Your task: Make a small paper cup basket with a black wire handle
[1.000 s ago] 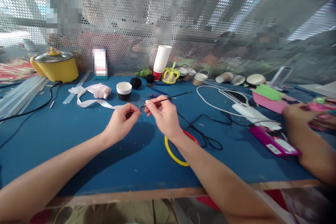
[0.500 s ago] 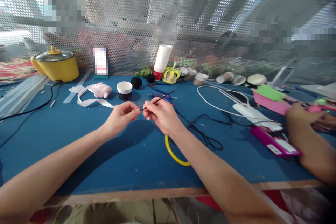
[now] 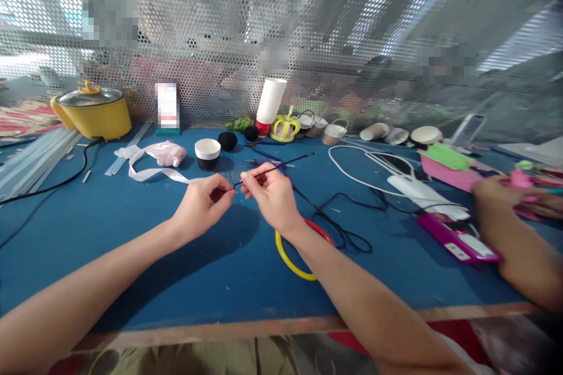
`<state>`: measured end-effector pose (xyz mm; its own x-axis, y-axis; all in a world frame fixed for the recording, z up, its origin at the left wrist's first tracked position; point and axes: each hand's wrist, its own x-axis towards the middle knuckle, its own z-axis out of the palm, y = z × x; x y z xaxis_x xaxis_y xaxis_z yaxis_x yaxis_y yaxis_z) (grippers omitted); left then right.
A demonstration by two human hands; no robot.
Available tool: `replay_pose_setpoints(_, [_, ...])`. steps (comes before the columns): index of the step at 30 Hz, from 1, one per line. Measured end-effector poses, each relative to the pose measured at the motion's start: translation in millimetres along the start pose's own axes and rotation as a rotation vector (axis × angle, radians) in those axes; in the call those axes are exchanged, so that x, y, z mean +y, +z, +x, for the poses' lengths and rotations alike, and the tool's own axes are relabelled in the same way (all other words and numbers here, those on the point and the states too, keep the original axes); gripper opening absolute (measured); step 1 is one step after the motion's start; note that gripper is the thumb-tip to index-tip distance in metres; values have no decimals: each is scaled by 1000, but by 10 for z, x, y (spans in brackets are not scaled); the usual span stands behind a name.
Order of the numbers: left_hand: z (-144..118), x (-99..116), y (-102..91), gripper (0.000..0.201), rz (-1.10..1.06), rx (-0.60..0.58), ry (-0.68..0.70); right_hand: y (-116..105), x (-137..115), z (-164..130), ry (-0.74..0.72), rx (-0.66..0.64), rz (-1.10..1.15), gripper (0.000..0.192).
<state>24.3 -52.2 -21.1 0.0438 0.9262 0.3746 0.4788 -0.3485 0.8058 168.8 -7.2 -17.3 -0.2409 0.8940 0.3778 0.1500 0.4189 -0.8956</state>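
A thin black cord (image 3: pixel 290 162), stiff and straight-looking, runs between my two hands above the table. My left hand (image 3: pixel 203 204) pinches its near end between thumb and fingers. Just to the right, my right hand (image 3: pixel 270 194) is closed around it with thumb and fingertips. A length of the cord juts up and right beyond the right hand. A white paper cup (image 3: pixel 207 152) with a black-wrapped lower half stands behind my left hand. White ribbon (image 3: pixel 162 173) trails up to that hand. A blue glue gun (image 3: pixel 267 163) lies partly hidden behind my right hand.
A yellow-and-red ring (image 3: pixel 288 261) lies under my right forearm, beside a black cable (image 3: pixel 343 225). Black yarn balls (image 3: pixel 227 140), stacked cups (image 3: pixel 271 102) and small baskets (image 3: pixel 334 132) line the back. A yellow pot (image 3: pixel 94 117) stands left. Another person's arm (image 3: pixel 519 246) works at right, near a purple case (image 3: pixel 457 238).
More of the black cord now sticks out past my right hand. My left hand has turned slightly and its fingers are more curled. The view has shifted slightly.
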Motion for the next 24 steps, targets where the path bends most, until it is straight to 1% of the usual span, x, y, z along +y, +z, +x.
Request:
replay_pose_setpoints(2, [-11,-18,52,12,-92,3,-55,16,4,-3,28,33,55,27])
replay_pose_setpoints(5, [-2,-53,106,15,-305,-10,-165,34,22,14,91,28,264,25])
replay_pose_setpoints(8, [21,-74,116,16,-467,-17,-236,39,26,36,182,-46,492,24])
replay_pose_setpoints(10, [37,-86,106,16,-515,-20,-248,36,16,43,238,-103,563,23])
replay_pose_setpoints(12, [51,-106,90,16,-529,-37,-246,32,6,44,273,-147,586,23])
replay_pose_setpoints(14, [67,-131,67,16,-508,-60,-228,26,4,42,286,-172,573,23])
replay_pose_setpoints(16, [82,-153,34,16,-442,-70,-184,16,9,41,278,-176,523,24])
replay_pose_setpoints(20, [103,-144,-56,14,-190,-53,-65,-18,13,46,199,-165,333,27])
replay_pose_setpoints(24, [89,-72,-109,11,22,3,-1,-41,13,49,110,-136,121,28])
